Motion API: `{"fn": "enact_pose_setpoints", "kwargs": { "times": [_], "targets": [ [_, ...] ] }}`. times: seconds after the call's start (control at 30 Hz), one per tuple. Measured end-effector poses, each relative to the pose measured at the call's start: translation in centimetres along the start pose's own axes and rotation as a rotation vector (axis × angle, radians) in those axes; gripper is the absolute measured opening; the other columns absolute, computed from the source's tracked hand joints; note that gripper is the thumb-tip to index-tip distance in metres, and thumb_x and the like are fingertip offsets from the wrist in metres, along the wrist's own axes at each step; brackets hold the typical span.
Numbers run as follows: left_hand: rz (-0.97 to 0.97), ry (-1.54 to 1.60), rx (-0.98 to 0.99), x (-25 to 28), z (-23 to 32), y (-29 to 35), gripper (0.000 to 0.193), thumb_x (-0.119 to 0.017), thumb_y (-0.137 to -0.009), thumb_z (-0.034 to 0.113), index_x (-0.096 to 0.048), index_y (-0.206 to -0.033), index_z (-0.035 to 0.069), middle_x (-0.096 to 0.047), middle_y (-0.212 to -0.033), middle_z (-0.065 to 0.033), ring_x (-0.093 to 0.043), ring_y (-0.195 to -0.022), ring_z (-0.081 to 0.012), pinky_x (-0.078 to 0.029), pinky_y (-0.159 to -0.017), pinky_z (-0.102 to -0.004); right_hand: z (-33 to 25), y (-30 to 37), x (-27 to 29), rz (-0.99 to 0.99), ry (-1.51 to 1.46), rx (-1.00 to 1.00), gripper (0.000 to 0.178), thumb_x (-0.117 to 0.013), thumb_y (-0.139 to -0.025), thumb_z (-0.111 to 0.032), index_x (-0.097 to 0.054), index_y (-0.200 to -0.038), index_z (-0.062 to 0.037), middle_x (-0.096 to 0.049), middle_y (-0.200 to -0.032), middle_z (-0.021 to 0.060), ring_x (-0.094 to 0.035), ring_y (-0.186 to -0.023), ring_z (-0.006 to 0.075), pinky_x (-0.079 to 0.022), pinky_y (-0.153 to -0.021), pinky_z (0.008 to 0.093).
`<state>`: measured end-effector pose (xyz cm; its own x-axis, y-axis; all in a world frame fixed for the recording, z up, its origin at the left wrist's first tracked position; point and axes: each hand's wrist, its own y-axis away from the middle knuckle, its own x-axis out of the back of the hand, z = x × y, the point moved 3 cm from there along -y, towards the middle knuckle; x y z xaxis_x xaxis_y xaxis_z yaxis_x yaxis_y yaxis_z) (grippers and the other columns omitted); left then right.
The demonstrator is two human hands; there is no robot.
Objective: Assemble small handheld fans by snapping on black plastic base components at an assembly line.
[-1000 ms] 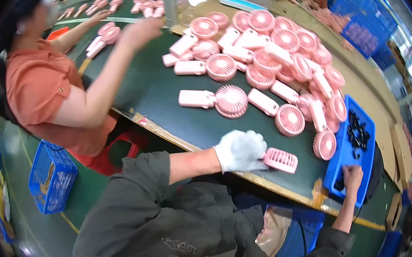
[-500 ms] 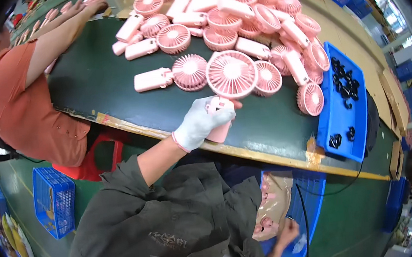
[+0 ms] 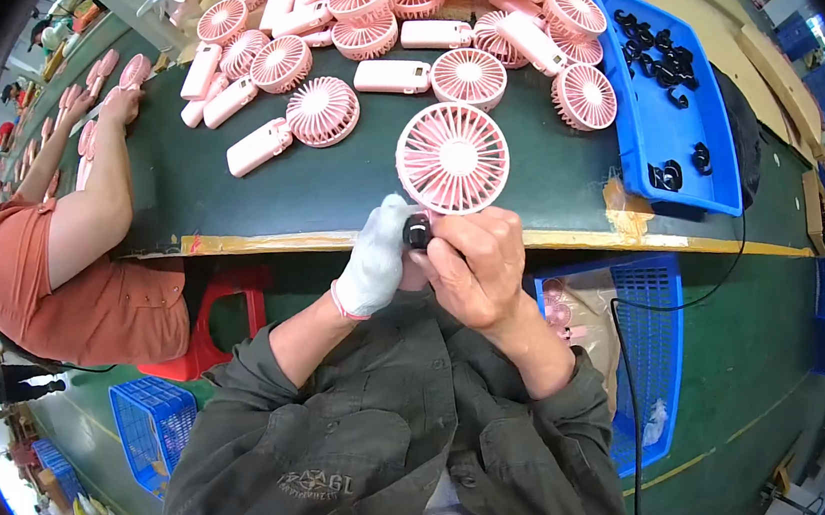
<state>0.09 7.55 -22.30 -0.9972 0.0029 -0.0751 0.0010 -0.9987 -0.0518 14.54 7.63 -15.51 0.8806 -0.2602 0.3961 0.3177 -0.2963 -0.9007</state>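
My gloved left hand [image 3: 375, 259] is closed round the handle of a pink handheld fan [image 3: 452, 159], its round grille upright and facing me just past the table's front edge. My bare right hand [image 3: 482, 268] is closed at the neck of the same fan. A small black part [image 3: 417, 231] sits there between my hands, pinched by the right fingertips against the handle. The fingers hide most of the handle and much of the black part. Beyond the held fan lies another pink fan [image 3: 469, 79] from the pile.
Several pink fans [image 3: 362, 16] are heaped on the green table [image 3: 216, 203]. A blue tray [image 3: 630, 144] of black curved pieces [image 3: 657, 51] stands at the right. Below the table is a blue crate [image 3: 654, 333]. A co-worker [image 3: 70, 253] sits on a red stool [image 3: 228, 317] at left.
My right hand has come up from the crate below the table to the fan, where a black part now shows. My left hand still holds the fan. The whole view has shifted.
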Motion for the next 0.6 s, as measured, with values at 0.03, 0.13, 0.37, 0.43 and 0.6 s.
{"fn": "enact_pose_setpoints", "kwargs": {
  "times": [0.03,0.13,0.37,0.43,0.6],
  "targets": [
    [-0.042,0.08,0.032,-0.5,1.2,0.5,0.057,-0.031,-0.102,0.045,-0.062,-0.1,-0.003,-0.063,-0.076,-0.0077,-0.06,-0.066,-0.016,-0.048,-0.061,-0.0299,0.2,0.1,0.1,0.006,0.019,0.01,0.024,-0.071,-0.072,-0.004,-0.064,-0.095,-0.0007,-0.061,-0.103,0.0071,-0.056,-0.089,0.0221,-0.042,-0.075,0.0384],
    [-0.067,0.13,0.075,-0.9,2.2,0.4,0.06,-0.029,-0.102,0.048,-0.061,-0.091,-0.002,-0.062,-0.071,-0.0061,-0.059,-0.062,-0.0158,-0.048,-0.058,-0.0309,0.2,0.6,0.0,-0.047,0.05,-0.022,0.022,-0.071,-0.074,-0.004,-0.064,-0.095,-0.0003,-0.062,-0.104,0.0067,-0.056,-0.088,0.0214,-0.042,-0.077,0.0386],
    [-0.088,-0.096,0.152,-1.5,3.5,0.2,0.037,-0.062,-0.088,0.032,-0.058,-0.069,0.0,-0.055,-0.055,-0.0022,-0.051,-0.048,-0.0078,-0.038,-0.043,-0.0246,-0.4,0.2,1.1,-0.223,-0.019,-0.198,0.018,-0.07,-0.073,-0.003,-0.062,-0.089,-0.0001,-0.062,-0.104,0.0084,-0.057,-0.09,0.0233,-0.041,-0.078,0.038],
    [-0.084,-0.024,0.292,-1.6,4.3,0.1,0.03,-0.064,-0.086,0.025,-0.06,-0.07,0.001,-0.056,-0.056,-0.0023,-0.051,-0.047,-0.0075,-0.039,-0.042,-0.0241,-0.2,-0.2,1.9,-0.094,-0.055,-0.222,0.022,-0.072,-0.068,0.0,-0.06,-0.087,0.0003,-0.062,-0.101,0.0132,-0.059,-0.085,0.0266,-0.044,-0.075,0.039],
    [-0.057,-0.006,0.41,-1.5,3.7,0.3,0.024,-0.065,-0.085,0.022,-0.063,-0.07,0.003,-0.06,-0.058,-0.0018,-0.055,-0.049,-0.006,-0.042,-0.044,-0.023,0.6,3.8,3.5,0.099,-0.146,-0.595,0.014,-0.072,-0.075,0.003,-0.06,-0.082,0.0043,-0.061,-0.087,0.0155,-0.059,-0.077,0.0265,-0.049,-0.069,0.0335]
  ]
}}
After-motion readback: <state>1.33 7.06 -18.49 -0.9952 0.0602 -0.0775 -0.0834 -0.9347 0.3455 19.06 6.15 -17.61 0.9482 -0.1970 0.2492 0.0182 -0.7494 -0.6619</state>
